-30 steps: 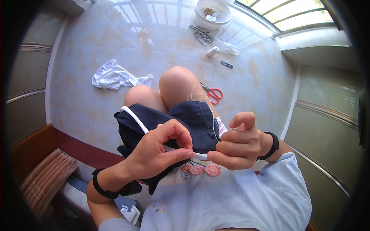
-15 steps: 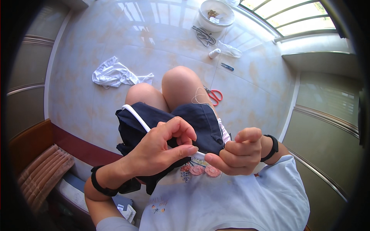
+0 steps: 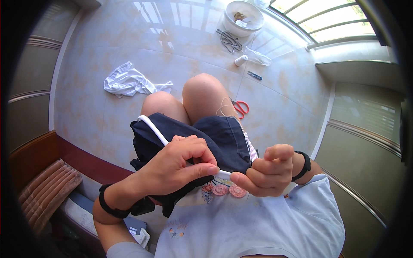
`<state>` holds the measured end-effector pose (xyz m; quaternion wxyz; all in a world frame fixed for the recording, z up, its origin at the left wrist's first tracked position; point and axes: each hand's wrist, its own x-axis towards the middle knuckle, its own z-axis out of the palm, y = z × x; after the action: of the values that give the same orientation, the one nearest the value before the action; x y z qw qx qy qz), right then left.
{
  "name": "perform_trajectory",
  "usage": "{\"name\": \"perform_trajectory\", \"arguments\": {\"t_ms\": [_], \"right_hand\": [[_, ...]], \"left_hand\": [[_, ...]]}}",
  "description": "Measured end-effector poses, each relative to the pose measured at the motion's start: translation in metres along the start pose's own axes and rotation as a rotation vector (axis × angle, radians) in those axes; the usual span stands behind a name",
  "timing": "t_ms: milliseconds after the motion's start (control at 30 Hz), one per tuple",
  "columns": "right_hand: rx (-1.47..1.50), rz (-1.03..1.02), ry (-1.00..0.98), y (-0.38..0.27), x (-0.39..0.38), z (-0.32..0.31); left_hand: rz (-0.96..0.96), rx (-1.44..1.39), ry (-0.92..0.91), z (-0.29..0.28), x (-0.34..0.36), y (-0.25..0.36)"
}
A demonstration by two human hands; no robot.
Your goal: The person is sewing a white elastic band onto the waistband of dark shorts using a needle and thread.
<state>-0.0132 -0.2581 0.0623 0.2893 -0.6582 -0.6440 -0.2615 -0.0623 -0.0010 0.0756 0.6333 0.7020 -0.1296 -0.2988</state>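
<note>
Across my lap lies dark navy fabric [image 3: 223, 137] with a white tubular strip [image 3: 152, 128] along it. My left hand [image 3: 185, 163] is closed, pinching the strip between thumb and curled fingers. Just right of it, my right hand [image 3: 269, 170] has its fingers curled and grips the same strip, a short white length showing between the hands. A thin pale thread [image 3: 224, 107] loops over my knee and runs down the fabric's right side toward my right hand; whether a needle is there I cannot tell.
On the tiled floor are red-handled scissors [image 3: 242, 108], white cloth [image 3: 133, 81], a thread cone [image 3: 241, 61], small snips [image 3: 254, 75], dark coiled cords [image 3: 229, 41], a clear bag [image 3: 258, 56] and a white basin [image 3: 243, 10]. Cabinets [image 3: 361, 142] stand either side; a pink cushion [image 3: 47, 189] is lower left.
My right hand has moved down and slightly right compared with a second ago, still curled. My left hand's fingers have shifted slightly, staying on the strip.
</note>
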Motion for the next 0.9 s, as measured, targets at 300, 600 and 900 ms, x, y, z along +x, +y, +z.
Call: {"name": "perform_trajectory", "arguments": {"t_ms": [300, 600, 900], "right_hand": [[-0.022, -0.035, 0.040, 0.001, 0.000, 0.001], [-0.025, -0.017, 0.011, -0.002, 0.005, 0.000], [-0.028, 0.011, 0.024, -0.005, 0.005, 0.000]], "left_hand": [[0.683, 0.588, 0.550, 0.006, -0.008, -0.002], [0.792, 0.518, 0.498, 0.036, -0.013, -0.017], [0.698, 0.246, 0.462, 0.037, -0.005, -0.022]]}}
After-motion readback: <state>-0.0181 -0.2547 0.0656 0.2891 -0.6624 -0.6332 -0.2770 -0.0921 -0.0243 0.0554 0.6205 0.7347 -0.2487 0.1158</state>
